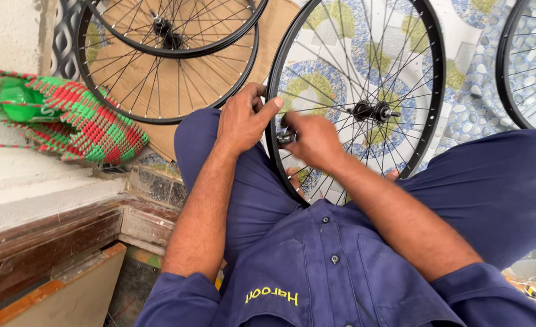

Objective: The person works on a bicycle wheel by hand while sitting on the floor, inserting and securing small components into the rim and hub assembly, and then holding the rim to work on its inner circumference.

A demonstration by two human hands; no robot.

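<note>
Patterned blue-and-green tile floor (473, 91), brown cardboard sheet (159, 85) under two stacked black spoked wheels (165, 109), woven red-and-green bag (92, 124) on the ledge at left. The black bicycle wheel (355, 97) stands upright between your knees; your left hand (243, 118) is curled over its rim, thumb across the top. Your right hand (313, 140) is closed on a small dark tool (286, 137) at the spokes just inside the rim.

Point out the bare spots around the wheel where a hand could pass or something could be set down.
Bare: the pale ledge below the woven bag, and tiled floor between the held wheel and the right-edge wheel. Crowded: both hands, left hand and right hand, at the rim; stacked wheels on cardboard.
</note>
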